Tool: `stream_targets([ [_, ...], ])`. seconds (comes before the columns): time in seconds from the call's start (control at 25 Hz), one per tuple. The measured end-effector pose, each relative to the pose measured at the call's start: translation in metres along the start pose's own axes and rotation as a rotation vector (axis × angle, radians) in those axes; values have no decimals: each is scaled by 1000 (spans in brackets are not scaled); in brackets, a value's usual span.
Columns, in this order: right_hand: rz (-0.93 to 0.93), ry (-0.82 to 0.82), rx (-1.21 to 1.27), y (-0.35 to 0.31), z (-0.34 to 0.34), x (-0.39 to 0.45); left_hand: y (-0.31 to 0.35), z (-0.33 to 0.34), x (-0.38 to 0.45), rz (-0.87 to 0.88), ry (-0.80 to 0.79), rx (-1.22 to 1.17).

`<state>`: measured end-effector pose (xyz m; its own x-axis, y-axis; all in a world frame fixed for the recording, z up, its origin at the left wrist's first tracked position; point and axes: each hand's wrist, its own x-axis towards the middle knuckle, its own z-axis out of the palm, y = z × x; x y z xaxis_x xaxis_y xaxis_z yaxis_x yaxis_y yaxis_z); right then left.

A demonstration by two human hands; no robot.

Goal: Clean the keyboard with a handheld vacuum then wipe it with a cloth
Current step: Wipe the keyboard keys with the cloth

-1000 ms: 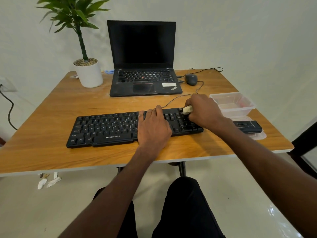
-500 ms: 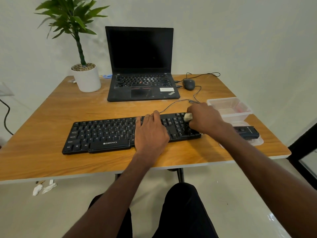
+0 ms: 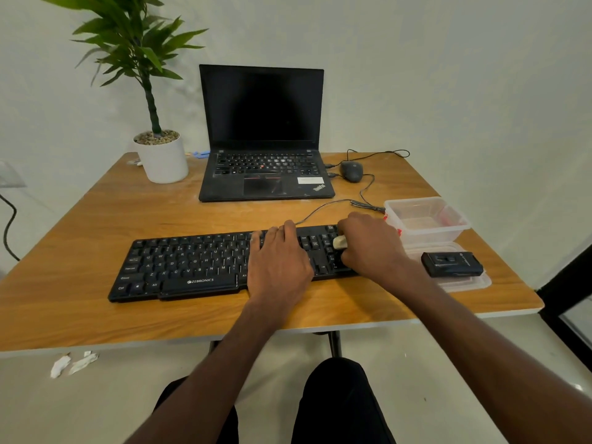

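A black keyboard point(image 3: 205, 264) labelled ZEBRONICS lies near the desk's point(image 3: 96, 225) front edge. The left hand point(image 3: 278, 267) rests flat and released on it; the right hand point(image 3: 371, 245) grips a pale cloth point(image 3: 340, 242) on its right end

Wooden table point(image 3: 96, 238) — keyboard point(image 3: 192, 264), laptop point(image 3: 266, 177), potted plant point(image 3: 163, 161), mouse point(image 3: 351, 171), plastic tub point(image 3: 426, 219).

right hand point(image 3: 373, 245): moved with its pale cloth point(image 3: 339, 242) from the keyboard point(image 3: 192, 267)'s far right rim toward its near edge.
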<state>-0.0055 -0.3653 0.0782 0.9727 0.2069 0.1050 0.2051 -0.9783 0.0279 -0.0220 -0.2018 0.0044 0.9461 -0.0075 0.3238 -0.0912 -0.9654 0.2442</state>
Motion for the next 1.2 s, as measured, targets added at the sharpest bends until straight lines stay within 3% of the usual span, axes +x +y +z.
stream_targets([
  [1.2,9,-35,7,-2,0,4,-1,1,1,-6,-11,1],
])
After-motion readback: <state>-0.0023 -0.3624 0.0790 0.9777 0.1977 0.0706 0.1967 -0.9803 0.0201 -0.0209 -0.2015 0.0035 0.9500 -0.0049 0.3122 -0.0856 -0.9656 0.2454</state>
